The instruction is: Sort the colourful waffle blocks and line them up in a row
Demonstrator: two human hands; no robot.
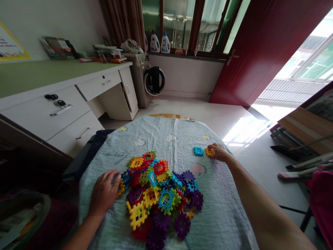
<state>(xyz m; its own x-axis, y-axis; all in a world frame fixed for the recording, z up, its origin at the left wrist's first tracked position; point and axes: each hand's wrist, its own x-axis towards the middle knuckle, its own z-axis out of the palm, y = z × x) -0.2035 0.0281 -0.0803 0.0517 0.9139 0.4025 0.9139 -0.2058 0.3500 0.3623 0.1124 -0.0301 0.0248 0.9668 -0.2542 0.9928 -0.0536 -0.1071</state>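
A heap of plastic interlocking blocks (151, 197) in yellow, red, blue, green and purple lies on the cloth-covered table. At its left edge is my left hand (106, 187), fingers curled and thumb drawn in close to a yellow block (120, 188). What sits between those fingers is mostly hidden; a small dark bluish patch shows there. Farther out on the right, my right hand (218, 152) pinches a yellow-orange interlocking block (209, 151) at the cloth. Just left of it, a light blue interlocking block (198, 151) lies flat, with a narrow gap between the two.
A pale blue tablecloth (171, 139) with heart and cloud shapes covers the round table. White drawers (73, 114) stand to the left, a washing machine (142, 78) with its door ajar beyond. A red door (244, 52) is at the right, and a bin (39, 222) at lower left.
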